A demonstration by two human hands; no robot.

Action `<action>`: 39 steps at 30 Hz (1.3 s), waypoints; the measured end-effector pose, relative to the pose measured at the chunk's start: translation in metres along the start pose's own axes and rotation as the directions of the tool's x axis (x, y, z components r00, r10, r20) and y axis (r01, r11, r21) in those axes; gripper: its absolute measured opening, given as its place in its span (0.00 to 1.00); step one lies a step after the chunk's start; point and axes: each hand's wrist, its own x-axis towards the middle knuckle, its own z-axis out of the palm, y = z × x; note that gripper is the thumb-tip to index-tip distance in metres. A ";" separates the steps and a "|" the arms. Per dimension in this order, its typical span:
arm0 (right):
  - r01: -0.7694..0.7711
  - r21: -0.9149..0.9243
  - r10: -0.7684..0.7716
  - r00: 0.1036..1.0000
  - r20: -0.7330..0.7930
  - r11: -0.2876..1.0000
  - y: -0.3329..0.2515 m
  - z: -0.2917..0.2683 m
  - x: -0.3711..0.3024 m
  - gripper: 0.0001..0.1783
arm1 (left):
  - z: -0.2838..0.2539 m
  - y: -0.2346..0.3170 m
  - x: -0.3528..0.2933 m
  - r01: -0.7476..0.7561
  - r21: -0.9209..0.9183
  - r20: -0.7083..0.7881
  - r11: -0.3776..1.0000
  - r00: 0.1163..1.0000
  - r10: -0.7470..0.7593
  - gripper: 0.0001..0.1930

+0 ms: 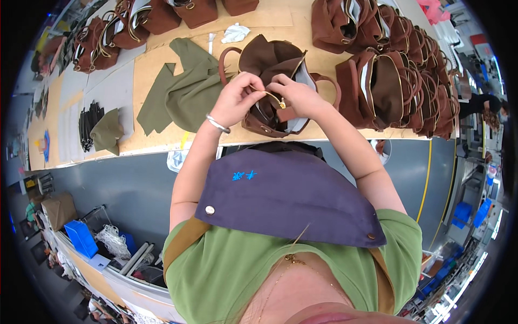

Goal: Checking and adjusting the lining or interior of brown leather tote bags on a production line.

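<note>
A brown handbag (265, 54) stands at the near edge of the worktable in front of me, its mouth open and a pale lining showing. Above that opening, my left hand (240, 100) pinches one stretch of the bag's gold-toothed zipper (273, 97) between thumb and fingertips. Close beside it, the bent fingers of my right hand (298, 97) are closed on the same zipper, near a gold slider and a brown end tab (286, 114). The bag's two handles (330, 86) stick out at either side. My right fingertips are partly hidden.
Olive green cloth (189, 94) lies left of the bag, with a crumpled white cloth (236, 33) beyond. Many finished-looking brown handbags (396, 86) crowd the right side, and others (156, 19) line the far left. Dark strips (90, 125) lie under a small olive piece (108, 131).
</note>
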 end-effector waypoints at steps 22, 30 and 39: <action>-0.076 0.319 0.084 0.996 -0.010 0.945 0.004 -0.021 -0.009 0.12 | -0.008 0.035 -0.013 -0.098 0.722 0.039 0.685 0.994 0.101 0.11; -0.009 0.119 0.012 1.000 -0.020 0.993 -0.001 -0.023 -0.014 0.12 | 0.014 -0.015 -0.003 -0.082 0.883 -0.122 0.461 0.911 0.395 0.08; -0.207 0.383 0.163 0.976 0.144 0.900 -0.007 -0.021 -0.007 0.09 | 0.077 0.016 -0.053 -0.200 0.756 0.057 0.623 0.969 0.242 0.11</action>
